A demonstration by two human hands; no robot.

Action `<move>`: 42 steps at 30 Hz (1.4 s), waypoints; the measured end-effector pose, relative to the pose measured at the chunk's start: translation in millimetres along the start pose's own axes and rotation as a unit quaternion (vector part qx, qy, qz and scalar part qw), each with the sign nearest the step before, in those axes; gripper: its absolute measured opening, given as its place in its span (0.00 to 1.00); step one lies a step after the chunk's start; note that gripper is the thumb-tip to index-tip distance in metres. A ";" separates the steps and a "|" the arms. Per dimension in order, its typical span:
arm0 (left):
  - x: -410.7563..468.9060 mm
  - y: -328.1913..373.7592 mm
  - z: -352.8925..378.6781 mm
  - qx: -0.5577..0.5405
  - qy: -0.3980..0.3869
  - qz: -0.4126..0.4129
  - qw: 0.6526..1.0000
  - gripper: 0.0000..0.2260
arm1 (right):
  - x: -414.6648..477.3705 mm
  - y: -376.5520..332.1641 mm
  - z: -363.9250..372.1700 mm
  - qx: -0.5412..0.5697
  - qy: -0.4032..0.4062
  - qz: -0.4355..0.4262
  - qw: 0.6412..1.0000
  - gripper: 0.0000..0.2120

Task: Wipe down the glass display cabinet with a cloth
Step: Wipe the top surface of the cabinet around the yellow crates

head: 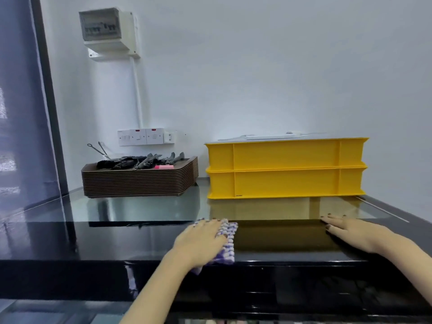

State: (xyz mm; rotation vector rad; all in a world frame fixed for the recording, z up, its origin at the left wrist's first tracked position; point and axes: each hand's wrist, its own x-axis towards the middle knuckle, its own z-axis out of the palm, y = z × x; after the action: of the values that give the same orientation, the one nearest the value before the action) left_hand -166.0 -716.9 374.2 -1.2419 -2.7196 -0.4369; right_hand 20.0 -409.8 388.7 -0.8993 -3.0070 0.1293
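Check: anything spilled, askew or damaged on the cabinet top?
Nothing stands out. The yellow crates sit squarely stacked, the brown trays lie even, and the left hand presses the cloth flat on the cabinet top.

Cloth (228, 239) purple-white checked; crates (285, 168) yellow; trays (138, 181) brown.

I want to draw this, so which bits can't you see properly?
All in the head view:
- cloth: mostly covered by the left hand pressing on it.
- yellow crates: their walls hide whatever is inside.
- dark tools on the brown trays: too small and blurred to name.
- breaker box: its switches are blurred.
- cabinet: its inside is lost in dark reflections, and the bottom edge cuts it off.
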 end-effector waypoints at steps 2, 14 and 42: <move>2.6 -61.7 -13.5 0.009 0.005 -0.086 0.996 0.22 | -3.5 19.4 3.5 0.000 0.013 0.019 1.000 0.25; 50.5 118.6 29.9 0.031 -0.007 -0.013 0.999 0.24 | 2.5 20.7 9.9 0.011 0.023 0.007 1.000 0.24; 35.2 149.9 43.5 0.060 0.011 -0.041 0.997 0.25 | 8.8 25.1 16.1 0.018 0.019 -0.037 0.999 0.24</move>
State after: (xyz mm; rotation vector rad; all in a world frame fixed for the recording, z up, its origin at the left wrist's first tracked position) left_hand -75.5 -585.0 372.3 -1.0934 -2.7402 -0.2890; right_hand 26.0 -385.3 370.5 -0.7774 -2.9889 0.1629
